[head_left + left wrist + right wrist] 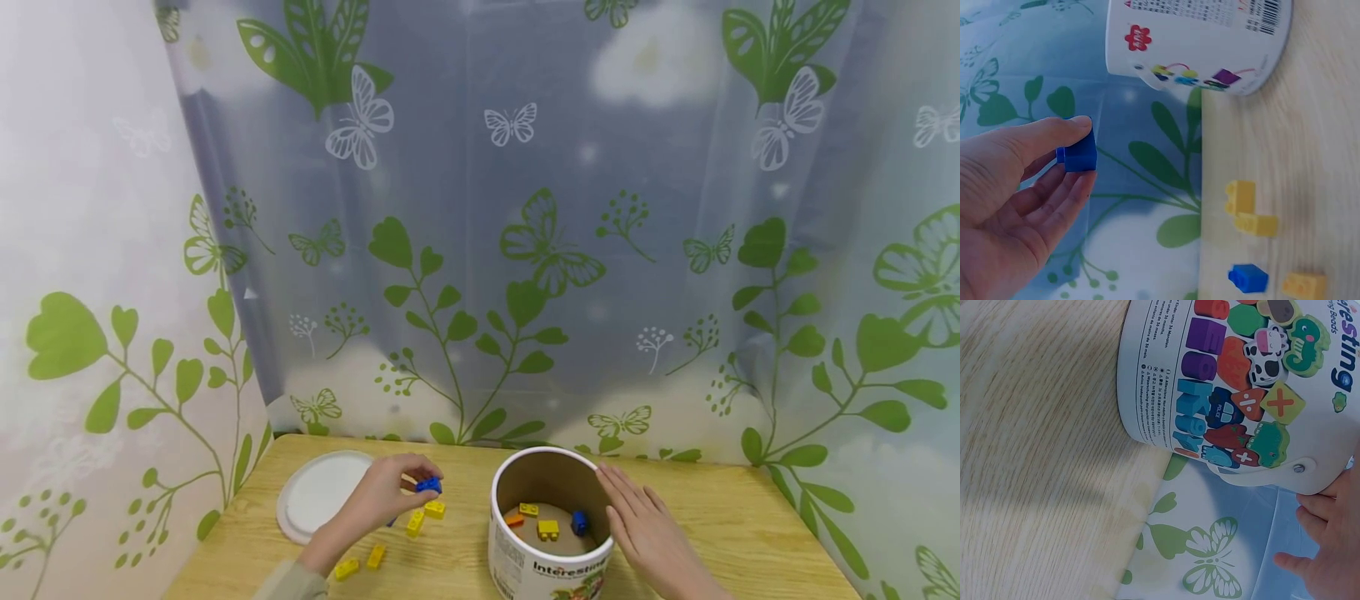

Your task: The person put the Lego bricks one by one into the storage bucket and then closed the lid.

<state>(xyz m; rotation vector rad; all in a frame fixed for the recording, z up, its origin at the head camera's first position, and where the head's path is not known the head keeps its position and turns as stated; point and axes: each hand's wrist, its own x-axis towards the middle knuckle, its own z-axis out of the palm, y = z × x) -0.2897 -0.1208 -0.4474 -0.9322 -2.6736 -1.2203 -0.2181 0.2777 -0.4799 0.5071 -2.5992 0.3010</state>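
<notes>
Pinches a blue block in the left hand, above the wooden table near loose yellow blocks. Rests the right hand, straight-fingered, against a white bucket; has a leaf-patterned curtain beyond.

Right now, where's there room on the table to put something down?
The table is bare between the right hand and the table's right edge. A narrower gap lies between the yellow bricks and the tub. It's crowded around the left hand: those bricks, a loose blue brick, the white lid.
</notes>
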